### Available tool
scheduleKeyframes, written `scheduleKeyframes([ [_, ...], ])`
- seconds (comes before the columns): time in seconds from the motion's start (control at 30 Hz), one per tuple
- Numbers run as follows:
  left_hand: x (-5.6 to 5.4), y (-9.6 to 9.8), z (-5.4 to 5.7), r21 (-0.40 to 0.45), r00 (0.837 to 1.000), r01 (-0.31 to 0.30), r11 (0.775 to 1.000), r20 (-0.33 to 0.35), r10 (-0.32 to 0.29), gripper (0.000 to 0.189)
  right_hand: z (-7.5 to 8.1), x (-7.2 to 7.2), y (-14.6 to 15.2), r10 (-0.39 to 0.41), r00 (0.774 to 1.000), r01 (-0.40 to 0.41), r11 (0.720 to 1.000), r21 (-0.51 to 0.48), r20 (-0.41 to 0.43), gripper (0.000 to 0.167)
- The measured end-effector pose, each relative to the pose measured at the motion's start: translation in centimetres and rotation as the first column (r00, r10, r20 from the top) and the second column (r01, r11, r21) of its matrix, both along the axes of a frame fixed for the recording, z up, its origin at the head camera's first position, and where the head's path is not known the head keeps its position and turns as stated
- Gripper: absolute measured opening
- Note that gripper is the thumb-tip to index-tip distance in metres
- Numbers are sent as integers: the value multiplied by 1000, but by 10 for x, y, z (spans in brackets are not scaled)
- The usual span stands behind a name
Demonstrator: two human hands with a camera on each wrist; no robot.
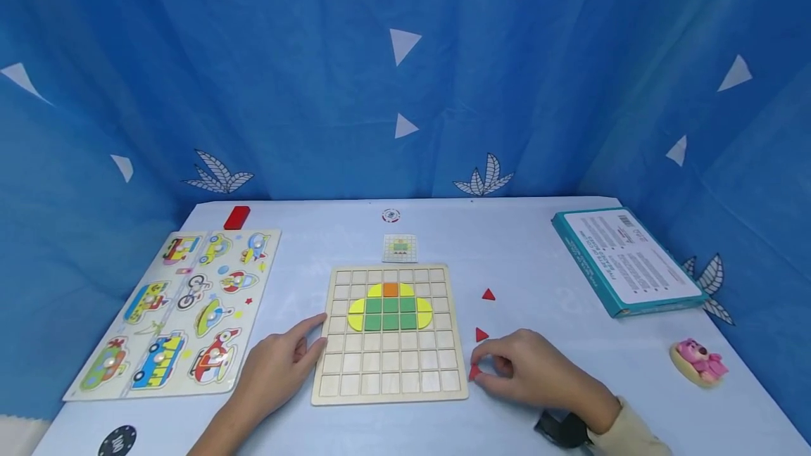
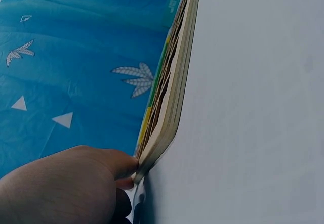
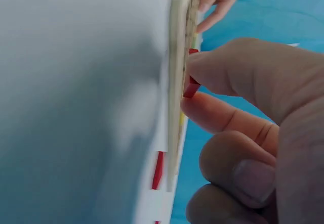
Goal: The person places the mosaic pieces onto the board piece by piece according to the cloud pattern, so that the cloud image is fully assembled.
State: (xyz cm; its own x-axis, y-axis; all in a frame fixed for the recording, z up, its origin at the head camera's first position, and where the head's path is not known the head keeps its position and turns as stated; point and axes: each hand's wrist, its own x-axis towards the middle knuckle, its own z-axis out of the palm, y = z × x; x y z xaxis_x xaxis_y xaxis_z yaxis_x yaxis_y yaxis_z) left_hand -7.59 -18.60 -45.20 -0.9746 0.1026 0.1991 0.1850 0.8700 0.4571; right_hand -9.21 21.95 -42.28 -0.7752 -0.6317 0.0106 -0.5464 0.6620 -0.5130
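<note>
A wooden grid board (image 1: pixel 389 383) lies on the table, with yellow rounded pieces (image 1: pixel 356 314), green squares (image 1: pixel 390 313) and an orange square (image 1: pixel 390 290) on its upper half. My left hand (image 1: pixel 279 364) touches the board's left edge with index fingertip and thumb tip set apart; the left wrist view has that hand (image 2: pixel 76 183) at the board's corner. Beside the right edge, my right hand (image 1: pixel 532 370) pinches a red triangle (image 3: pixel 191 89) between thumb and index finger, its other fingers curled. Two more red triangles, one near (image 1: pixel 481 334) and one farther back (image 1: pixel 488 294), lie on the table.
A small pattern card (image 1: pixel 400 248) lies behind the board, with a round chip (image 1: pixel 391 215) beyond it. On the left are a vehicle puzzle board (image 1: pixel 171 315), a red block (image 1: pixel 237 217) and a black chip (image 1: pixel 117 440). A teal box (image 1: pixel 627 259) and a pink figurine (image 1: pixel 698 362) are on the right.
</note>
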Motion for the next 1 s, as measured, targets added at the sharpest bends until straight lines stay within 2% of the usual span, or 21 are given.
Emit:
scheduleKeyframes([
  [0.17, 0, 0, 0, 1, 1000, 0, 1000, 1, 0, 39, 7, -9, -14, 26, 998, -27, 999, -22, -48, 12],
  [0.33, 0, 0, 0, -5, 1000, 2, 1000, -3, -2, 38, 5, -17, -50, 41, 997, -42, 999, -15, -64, 13],
  [0.47, 0, 0, 0, -6, 1000, 4, 1000, -6, -4, 38, -1, -22, -82, 39, 996, -43, 998, -47, -86, 12],
  [0.73, 0, 1, 0, -3, 1000, 2, 1000, 7, -2, 39, -10, -28, -128, -13, 996, -4, 982, -188, -89, 12],
  [1.0, -1, 1, 1, -10, 1000, 0, 1000, 19, 1, 39, -16, -30, -147, -63, 996, 51, 985, -165, -66, 14],
])
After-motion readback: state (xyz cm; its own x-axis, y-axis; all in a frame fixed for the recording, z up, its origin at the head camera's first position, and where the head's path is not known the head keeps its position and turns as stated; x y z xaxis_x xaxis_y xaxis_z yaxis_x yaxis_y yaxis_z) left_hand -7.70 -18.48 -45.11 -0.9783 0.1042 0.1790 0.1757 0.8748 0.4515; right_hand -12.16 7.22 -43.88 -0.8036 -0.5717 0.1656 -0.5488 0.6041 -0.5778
